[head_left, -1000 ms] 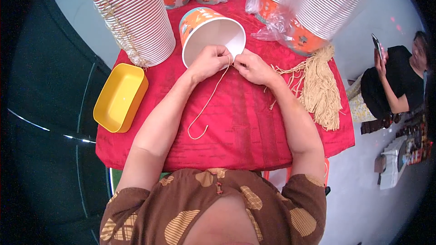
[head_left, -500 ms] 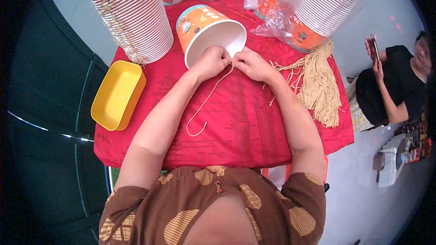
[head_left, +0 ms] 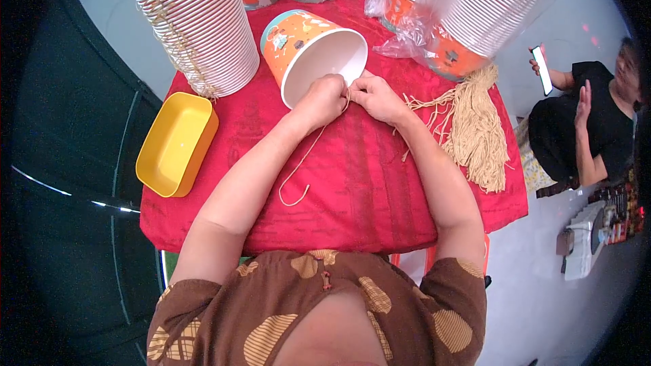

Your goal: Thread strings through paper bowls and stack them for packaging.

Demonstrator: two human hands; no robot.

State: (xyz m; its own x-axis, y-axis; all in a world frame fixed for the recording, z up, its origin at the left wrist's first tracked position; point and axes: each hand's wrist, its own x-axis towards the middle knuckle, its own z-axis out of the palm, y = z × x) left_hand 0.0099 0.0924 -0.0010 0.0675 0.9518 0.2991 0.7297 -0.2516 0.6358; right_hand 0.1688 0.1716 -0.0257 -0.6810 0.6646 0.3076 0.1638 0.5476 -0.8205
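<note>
An orange paper bucket with printed figures lies tipped on its side, its white mouth turned toward me. At the near right part of its rim, my left hand and my right hand are close together, fingers pinched. Between them is a tan string, looped at the fingertips. Its loose end trails down the red cloth beneath my left wrist and curls at the tip. The fingers hide where exactly the string meets the rim.
A tall stack of paper buckets with strings hanging along it stands at left, above a yellow plastic tub. Plastic-wrapped stacks stand at far right, near a bundle of tan strings. A person holding a phone is beyond the table.
My left hand has turned over slightly, and the string now loops up between the fingers. The bucket has shifted a little. The person at right has moved the phone and raised a hand.
</note>
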